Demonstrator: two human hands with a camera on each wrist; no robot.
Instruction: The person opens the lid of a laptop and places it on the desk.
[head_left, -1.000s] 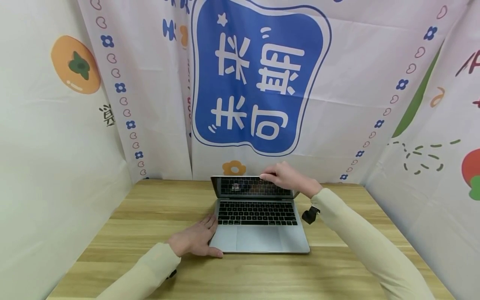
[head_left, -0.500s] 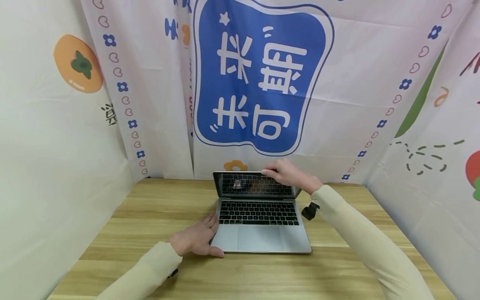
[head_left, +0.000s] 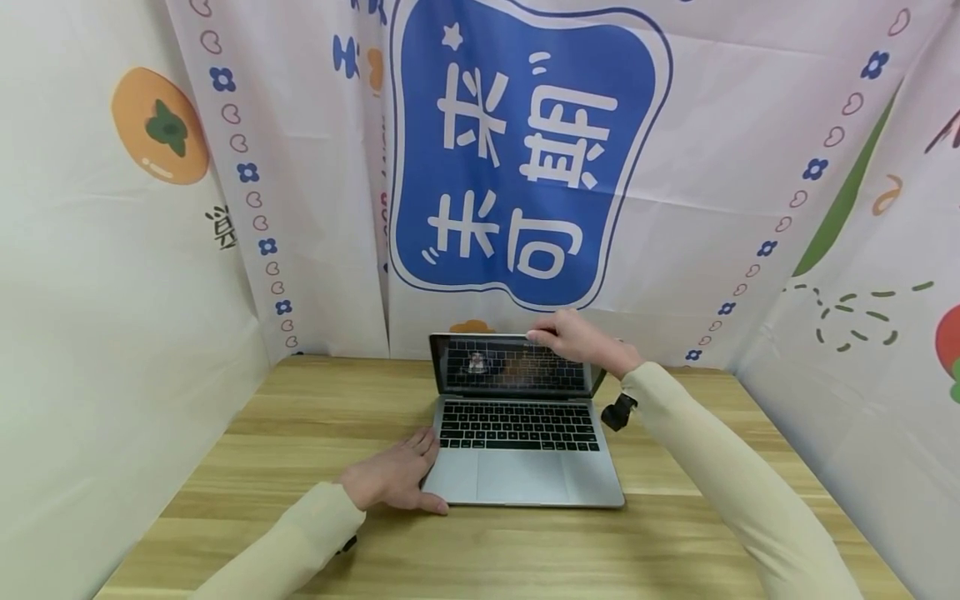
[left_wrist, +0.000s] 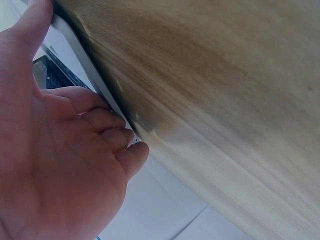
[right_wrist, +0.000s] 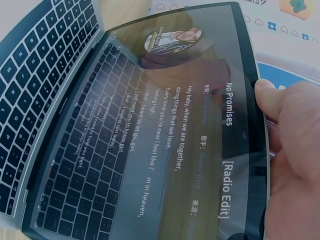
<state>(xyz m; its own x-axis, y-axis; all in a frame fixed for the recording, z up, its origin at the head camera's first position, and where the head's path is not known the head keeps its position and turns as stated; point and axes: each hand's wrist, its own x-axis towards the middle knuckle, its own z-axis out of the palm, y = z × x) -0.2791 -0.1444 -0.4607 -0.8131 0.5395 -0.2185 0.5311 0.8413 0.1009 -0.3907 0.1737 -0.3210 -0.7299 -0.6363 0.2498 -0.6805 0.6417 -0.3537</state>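
A silver laptop [head_left: 522, 479] with black keys sits on the wooden table, its lid [head_left: 487, 367] tilted up from the base. My right hand [head_left: 573, 337] pinches the lid's top edge, right of the middle. In the right wrist view the thumb [right_wrist: 270, 97] lies on the screen side at that edge, and the lit screen [right_wrist: 175, 125] shows song lyrics under keyboard reflections. My left hand [head_left: 393, 479] rests along the base's left side, thumb at the front corner. The left wrist view shows its fingers [left_wrist: 107, 120] against the laptop's thin metal edge.
The wooden table [head_left: 487, 554] reaches back to a white printed curtain [head_left: 322, 208] with a blue panel. White cloth sides [head_left: 90, 333] stand at left and right. A small black device [head_left: 618, 412] is strapped to the right wrist.
My right hand has moved slightly up and back, and the lid has swung wider, showing more screen. My left hand stays at the base's left side.
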